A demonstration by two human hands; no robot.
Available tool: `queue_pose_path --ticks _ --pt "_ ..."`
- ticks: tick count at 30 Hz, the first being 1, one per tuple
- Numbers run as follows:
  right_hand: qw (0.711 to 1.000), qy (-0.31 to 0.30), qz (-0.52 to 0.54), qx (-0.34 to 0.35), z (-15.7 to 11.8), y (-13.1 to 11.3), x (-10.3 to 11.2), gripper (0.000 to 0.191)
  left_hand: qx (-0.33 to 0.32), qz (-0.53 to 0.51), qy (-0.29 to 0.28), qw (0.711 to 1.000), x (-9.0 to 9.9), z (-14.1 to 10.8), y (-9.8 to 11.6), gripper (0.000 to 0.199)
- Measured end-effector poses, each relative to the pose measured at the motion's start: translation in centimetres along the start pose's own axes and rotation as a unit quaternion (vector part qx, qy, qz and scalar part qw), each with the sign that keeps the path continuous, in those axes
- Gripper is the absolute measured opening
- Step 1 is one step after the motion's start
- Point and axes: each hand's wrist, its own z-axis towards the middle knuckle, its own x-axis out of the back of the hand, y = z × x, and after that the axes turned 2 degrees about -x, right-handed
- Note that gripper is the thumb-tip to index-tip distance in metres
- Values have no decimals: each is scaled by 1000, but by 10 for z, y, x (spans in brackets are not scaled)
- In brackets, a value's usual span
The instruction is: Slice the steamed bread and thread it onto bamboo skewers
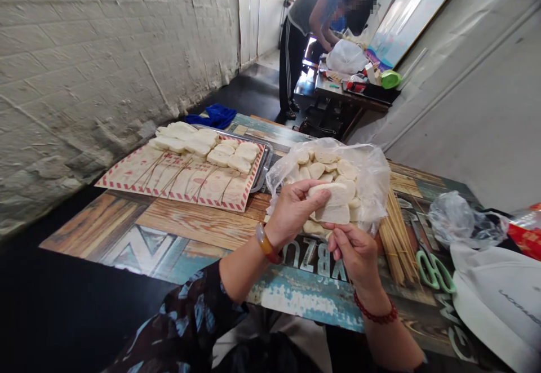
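Observation:
My left hand [296, 201] is closed around pale, flat food slices [333, 203], pinched between thumb and fingers above the table. Just below them, my right hand [350, 246] is closed in a pinch on what looks like a thin bamboo skewer, mostly hidden by the fingers. Behind both hands lies an open clear plastic bag [372, 164] full of similar slices. To the left, skewered slices [181, 137] rest in rows on red-and-white printed paper [211, 190] over a metal tray [267, 161], their sticks pointing toward me.
Loose bamboo skewers [397, 243] lie right of the bag, beside green-handled scissors [435, 271]. A white cap [494, 294] and crumpled plastic [454, 218] occupy the right side. A blue cloth [213, 116] lies at the far edge. Beyond, a person [313, 18] bends over a cluttered table [338, 90].

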Motion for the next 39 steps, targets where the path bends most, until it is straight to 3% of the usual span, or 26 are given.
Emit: queue_pose_path --ticks 22,32,36,39 --pt "1000 1 0 -31 0 -1 -1 33 -4 47 1 999 -1 -1 -3 38" --pt "996 -24 63 -51 1 1 -3 30 96 -87 -5 992 -1 5 6 56" --pt "994 -38 75 -63 3 0 -4 30 90 -68 -20 993 2 7 4 52" --pt "994 -52 68 -62 3 0 -4 31 71 -60 1 996 7 11 4 47"
